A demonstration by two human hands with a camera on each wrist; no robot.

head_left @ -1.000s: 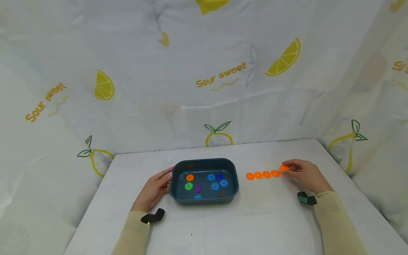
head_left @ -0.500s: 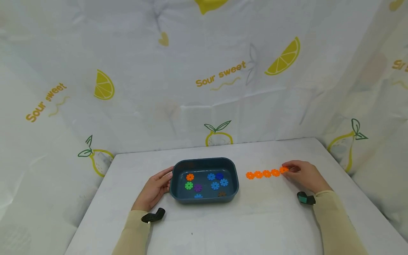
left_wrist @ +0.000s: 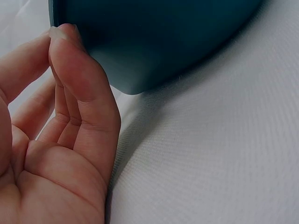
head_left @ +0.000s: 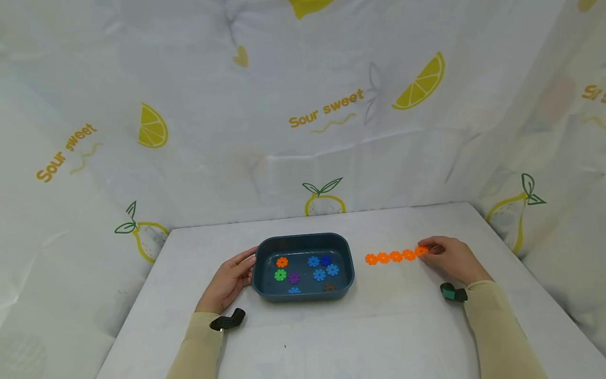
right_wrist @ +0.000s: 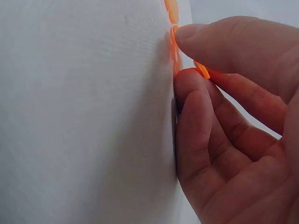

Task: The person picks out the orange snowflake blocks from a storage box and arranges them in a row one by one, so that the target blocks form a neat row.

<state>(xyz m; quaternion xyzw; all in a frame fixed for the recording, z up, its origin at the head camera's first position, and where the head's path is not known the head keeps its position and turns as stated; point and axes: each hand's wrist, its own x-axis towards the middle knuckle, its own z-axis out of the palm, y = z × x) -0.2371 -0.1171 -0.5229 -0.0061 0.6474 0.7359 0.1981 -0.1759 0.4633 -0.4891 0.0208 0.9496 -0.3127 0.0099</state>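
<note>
In the head view my left hand (head_left: 227, 283) grips the left end of a dark blue-green plastic tray (head_left: 303, 298). The left wrist view has its thumb and fingers pinching the tray wall (left_wrist: 140, 46). Across the table, my right hand (head_left: 453, 261) pinches an orange notched plastic disc (head_left: 421, 251) at the right end of a row of orange notched discs (head_left: 396, 256). Orange edges (right_wrist: 202, 69) show among the fingers in the right wrist view, partly hidden by thumb and fingertips. I cannot tell whether the held disc is joined to its neighbour.
Inside the tray lie several loose discs: an orange disc (head_left: 282, 262), a green disc (head_left: 280, 275), a purple disc (head_left: 293, 278), several blue ones and a brown disc (head_left: 329, 287). The white table (head_left: 341, 342) ends at a lemon-printed cloth (head_left: 227, 184) behind.
My right hand has turned and lowered its orange disc against the end of the row; the disc now lies closer in line. The left hand and tray stay put.
</note>
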